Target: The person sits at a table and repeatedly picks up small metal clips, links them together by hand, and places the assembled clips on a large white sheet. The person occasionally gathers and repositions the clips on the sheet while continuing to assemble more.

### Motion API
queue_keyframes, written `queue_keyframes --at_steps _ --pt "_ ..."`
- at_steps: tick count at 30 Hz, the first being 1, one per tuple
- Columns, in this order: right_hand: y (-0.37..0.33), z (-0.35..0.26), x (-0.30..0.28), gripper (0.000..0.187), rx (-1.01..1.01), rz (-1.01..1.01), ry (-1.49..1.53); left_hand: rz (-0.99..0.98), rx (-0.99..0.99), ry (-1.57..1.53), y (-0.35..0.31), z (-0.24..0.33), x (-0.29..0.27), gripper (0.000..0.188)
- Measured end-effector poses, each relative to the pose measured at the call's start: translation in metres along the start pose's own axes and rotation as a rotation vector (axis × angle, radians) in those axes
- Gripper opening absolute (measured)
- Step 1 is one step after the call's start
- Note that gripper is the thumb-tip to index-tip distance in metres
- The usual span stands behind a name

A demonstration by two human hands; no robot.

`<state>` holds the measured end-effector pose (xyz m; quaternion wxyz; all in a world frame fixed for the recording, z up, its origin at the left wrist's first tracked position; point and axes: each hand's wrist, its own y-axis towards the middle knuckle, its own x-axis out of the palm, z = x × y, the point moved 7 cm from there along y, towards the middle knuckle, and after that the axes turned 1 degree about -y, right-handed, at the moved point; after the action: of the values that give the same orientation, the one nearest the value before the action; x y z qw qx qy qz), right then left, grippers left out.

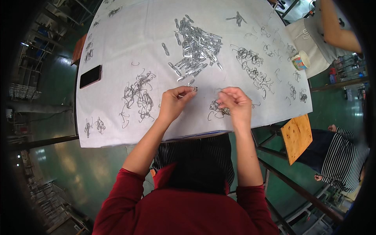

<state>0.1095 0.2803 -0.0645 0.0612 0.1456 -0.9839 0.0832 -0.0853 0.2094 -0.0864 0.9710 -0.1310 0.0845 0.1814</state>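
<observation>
My left hand (pixel 175 102) pinches a small silver metal piece (pixel 195 89) between thumb and fingertips, just in front of a large heap of similar slim, shiny metal pieces (pixel 199 45). To its right, my right hand (pixel 239 105) has thumb and fingers closed together. A faint thin wire seems to show at its fingertips, too fine to make out. Partly under that hand lies a small pile of bent dark wire hooks (pixel 216 106). A bigger tangle of wire hooks (pixel 138 94) lies to the left of my left hand, and another hook pile (pixel 254 70) sits at the right.
A dark-screened phone (pixel 91 76) rests near the white-covered table's (pixel 113 113) left edge. At the right edge stands a paper cup (pixel 300 61), beside another person's arm (pixel 342 37). A wooden stool (pixel 297 138) and a person in a striped top (pixel 344 158) are off the right side.
</observation>
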Motion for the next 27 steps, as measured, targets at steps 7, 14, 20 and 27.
queue_keyframes --at_steps 7,14,20,27 --pt "-0.008 -0.006 0.044 0.014 0.029 0.028 0.152 0.064 0.094 -0.098 -0.028 0.007 0.009 0.018" --pt "-0.024 -0.019 0.037 0.017 -0.277 0.153 0.119 0.144 0.479 0.248 -0.038 0.031 0.011 0.019" --pt "-0.027 -0.023 0.033 0.019 -0.397 0.14 0.147 0.297 0.533 0.746 0.004 0.005 -0.008 0.022" --pt "-0.038 -0.013 0.05 0.017 -0.355 0.041 0.081 0.053 0.035 -0.013 0.006 0.006 -0.019 0.012"
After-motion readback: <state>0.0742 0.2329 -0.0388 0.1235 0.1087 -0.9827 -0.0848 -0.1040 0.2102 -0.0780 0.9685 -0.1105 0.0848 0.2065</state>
